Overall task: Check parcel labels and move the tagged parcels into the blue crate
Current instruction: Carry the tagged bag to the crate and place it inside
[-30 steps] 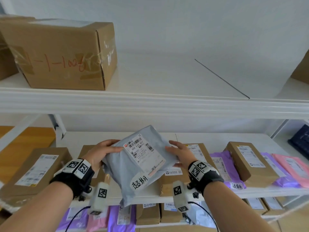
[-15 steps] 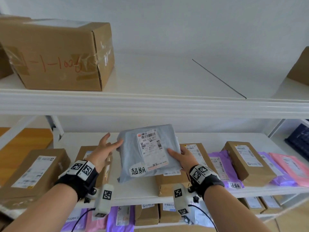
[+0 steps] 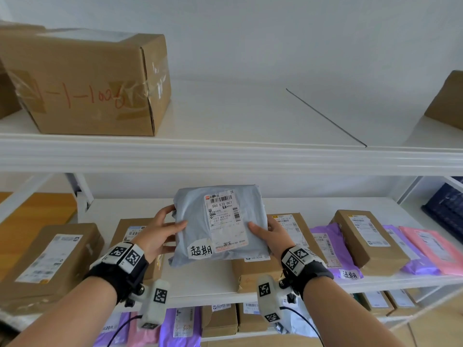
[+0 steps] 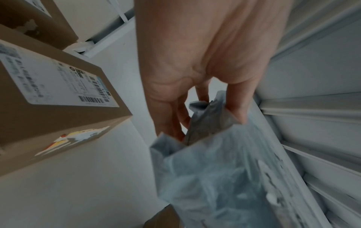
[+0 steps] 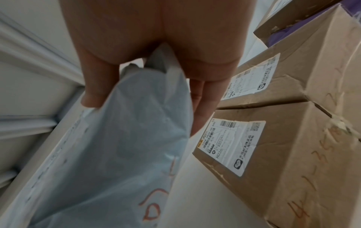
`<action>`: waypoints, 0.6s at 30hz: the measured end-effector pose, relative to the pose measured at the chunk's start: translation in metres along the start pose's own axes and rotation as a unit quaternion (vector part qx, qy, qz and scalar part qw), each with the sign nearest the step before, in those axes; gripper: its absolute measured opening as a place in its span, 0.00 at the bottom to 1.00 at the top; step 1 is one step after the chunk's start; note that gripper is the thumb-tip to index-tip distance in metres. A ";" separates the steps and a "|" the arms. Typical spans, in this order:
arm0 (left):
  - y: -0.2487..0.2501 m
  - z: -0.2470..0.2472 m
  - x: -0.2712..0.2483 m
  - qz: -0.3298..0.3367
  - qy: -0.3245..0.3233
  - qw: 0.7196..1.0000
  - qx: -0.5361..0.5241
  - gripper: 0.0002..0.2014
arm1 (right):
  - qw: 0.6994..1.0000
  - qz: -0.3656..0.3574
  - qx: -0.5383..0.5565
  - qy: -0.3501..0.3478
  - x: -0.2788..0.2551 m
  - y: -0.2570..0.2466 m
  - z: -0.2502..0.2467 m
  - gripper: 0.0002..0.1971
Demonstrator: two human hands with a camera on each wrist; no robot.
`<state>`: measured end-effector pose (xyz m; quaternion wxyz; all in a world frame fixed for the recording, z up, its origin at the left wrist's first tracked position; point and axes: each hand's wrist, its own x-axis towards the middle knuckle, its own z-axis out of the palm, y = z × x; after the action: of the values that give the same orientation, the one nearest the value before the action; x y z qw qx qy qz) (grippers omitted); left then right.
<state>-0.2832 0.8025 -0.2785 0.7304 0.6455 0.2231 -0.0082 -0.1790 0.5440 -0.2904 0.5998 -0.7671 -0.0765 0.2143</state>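
I hold a grey poly-bag parcel [image 3: 220, 224] upright above the middle shelf, label side towards me. It bears a white shipping label [image 3: 225, 219] and a handwritten white tag [image 3: 200, 251] at its lower left. My left hand [image 3: 162, 231] grips its left edge, thumb on the front, fingers behind. My right hand [image 3: 270, 232] grips the right edge the same way. The left wrist view shows thumb and fingers pinching the grey parcel [image 4: 210, 169]; the right wrist view shows the same on the grey parcel [image 5: 121, 146]. A dark blue crate [image 3: 446, 209] shows at the far right edge.
Brown boxes [image 3: 365, 241], purple mailers [image 3: 328, 244] and a pink mailer [image 3: 431, 249] line the middle shelf [image 3: 200, 286]; one purple mailer carries a handwritten tag [image 3: 349, 274]. A large taped carton [image 3: 92, 83] sits on the top shelf [image 3: 225, 156]. More parcels lie on the shelf below.
The parcel has turned from tilted to upright and risen slightly. My left hand let go for a moment, then took hold of the left edge again. The right hand kept its hold.
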 end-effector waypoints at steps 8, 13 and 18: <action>0.001 -0.002 0.006 0.004 -0.010 1.000 0.008 0.25 | 0.999 0.020 0.032 0.014 -0.007 -0.001 0.000 0.18; 0.004 0.004 0.011 -0.002 -0.052 0.998 0.020 0.24 | 0.994 0.041 0.075 0.065 -0.019 0.004 -0.003 0.15; 0.001 0.020 0.022 0.000 -0.075 0.997 0.035 0.23 | 0.988 0.050 0.099 0.105 -0.034 0.014 -0.011 0.09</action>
<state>-0.2572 0.7901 -0.2835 0.7219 0.6685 0.1670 -0.0642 -0.2069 0.5177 -0.2936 0.6658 -0.7252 0.0474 0.1688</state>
